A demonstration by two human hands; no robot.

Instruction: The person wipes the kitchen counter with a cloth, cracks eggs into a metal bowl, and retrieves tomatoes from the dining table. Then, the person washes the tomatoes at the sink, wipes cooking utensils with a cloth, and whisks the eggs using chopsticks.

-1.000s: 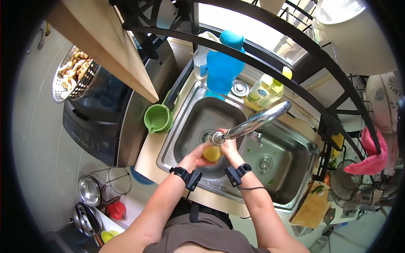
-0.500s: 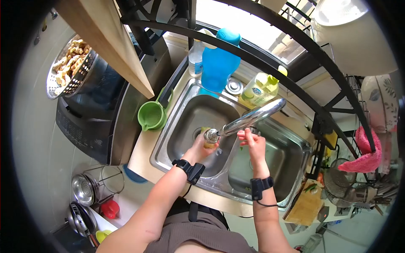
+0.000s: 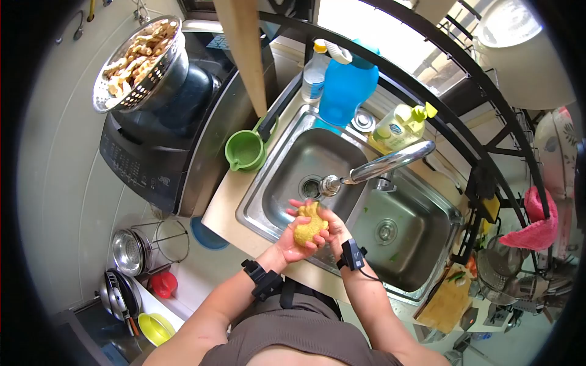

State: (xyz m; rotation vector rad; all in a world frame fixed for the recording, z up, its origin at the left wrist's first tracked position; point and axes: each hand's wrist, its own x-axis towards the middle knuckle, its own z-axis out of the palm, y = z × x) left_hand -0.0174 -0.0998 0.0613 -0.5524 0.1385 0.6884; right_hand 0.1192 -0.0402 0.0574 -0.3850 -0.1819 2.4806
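Gripping a yellow lump (image 3: 311, 227) above the sink's front edge (image 3: 259, 227), the left hand (image 3: 292, 246) curled inward; the half-closed right hand (image 3: 335, 226) touched it. Brown pieces (image 3: 139, 58) filled a colander (image 3: 156, 72); green scraps (image 3: 394, 257) dotted the right basin (image 3: 421, 244).

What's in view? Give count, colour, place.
Lumpy object: one, yellow, centre, held
Rectangular steel basins: two, silver, centre
Curved chrome tap: one, silver, over basins
Round plastic jug: one, green, left of basins
Large plastic bottle: one, blue, behind basins
Plastic pump bottle: one, yellow, behind basins
Perforated metal colander: one, silver, upper left
Boxy appliance: one, black, left
Fluffy cloth: one, pink, right
Flat board: one, tan, lower right
Round bowl: one, yellow, lower left
Left hand, right hand: two, bare, at object
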